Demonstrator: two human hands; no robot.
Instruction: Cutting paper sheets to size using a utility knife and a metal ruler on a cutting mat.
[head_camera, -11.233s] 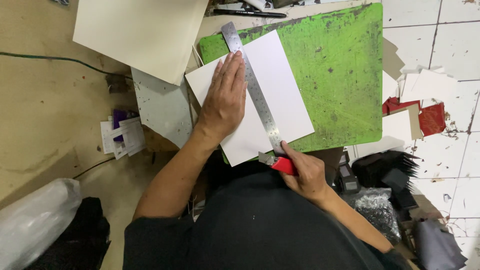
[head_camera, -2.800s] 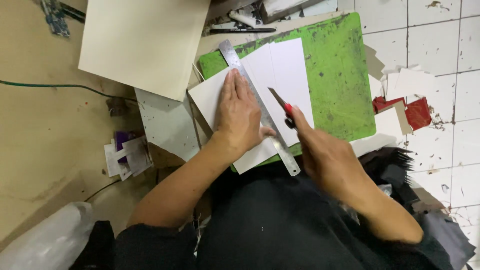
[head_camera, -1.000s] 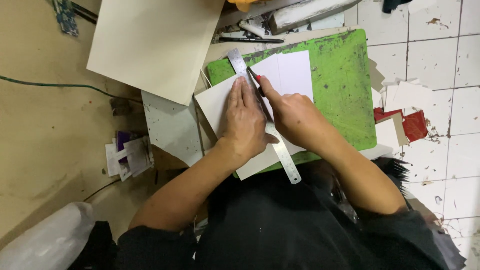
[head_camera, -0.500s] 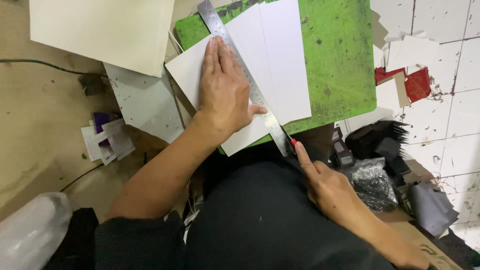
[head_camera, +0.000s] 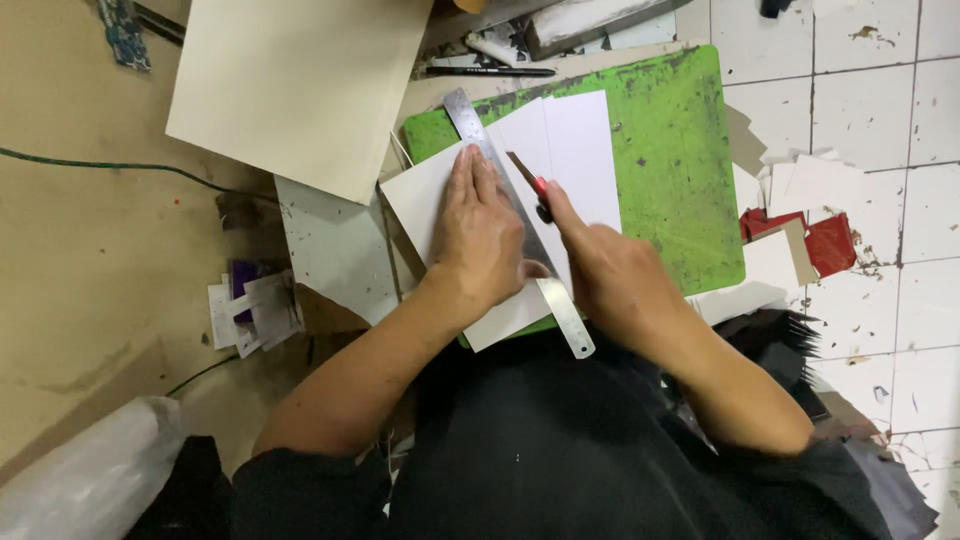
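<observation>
A white sheet of card (head_camera: 575, 150) lies on a green cutting mat (head_camera: 670, 170). A steel ruler (head_camera: 560, 310) runs diagonally across the card. My left hand (head_camera: 480, 235) presses flat on the ruler and card, fingers together and pointing away from me. My right hand (head_camera: 605, 270) grips a red-handled craft knife (head_camera: 530, 180), its blade against the ruler's right edge near the middle of the card.
A large beige board (head_camera: 300, 85) lies at upper left, a black pen (head_camera: 490, 71) beyond the mat. Small paper scraps (head_camera: 250, 310) sit at left, white and red offcuts (head_camera: 810, 215) on the tiled floor at right. A plastic bag (head_camera: 90, 480) is at lower left.
My right hand has moved the knife from the near end of the ruler back up to the middle of the card. My left hand stays pressed on the ruler.
</observation>
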